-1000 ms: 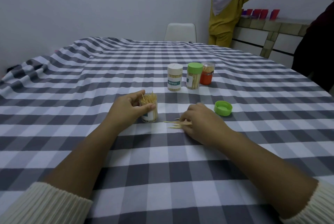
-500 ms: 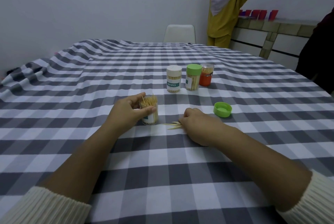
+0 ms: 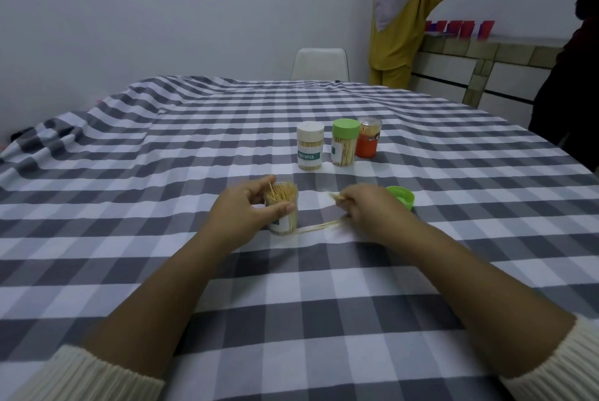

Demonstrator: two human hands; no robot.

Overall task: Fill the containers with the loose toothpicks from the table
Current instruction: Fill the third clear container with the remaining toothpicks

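Toothpicks [image 3: 319, 227] lie loose on the checked tablecloth [image 3: 291, 303], just right of the open toothpick jar [image 3: 281, 211]. Left hand [image 3: 241, 211] is curled round that jar, right hand [image 3: 368, 206] is pinching a small, blurry bunch. Green lid [image 3: 402, 197] sits right behind the right hand, three capped jars [image 3: 338, 148] further back. Lots of bare cloth all around; white chair [image 3: 320, 64] at the far edge.

Home dining room, checked tablecloth [image 3: 324, 287], white chair [image 3: 320, 63], tiled counter [image 3: 486, 54]
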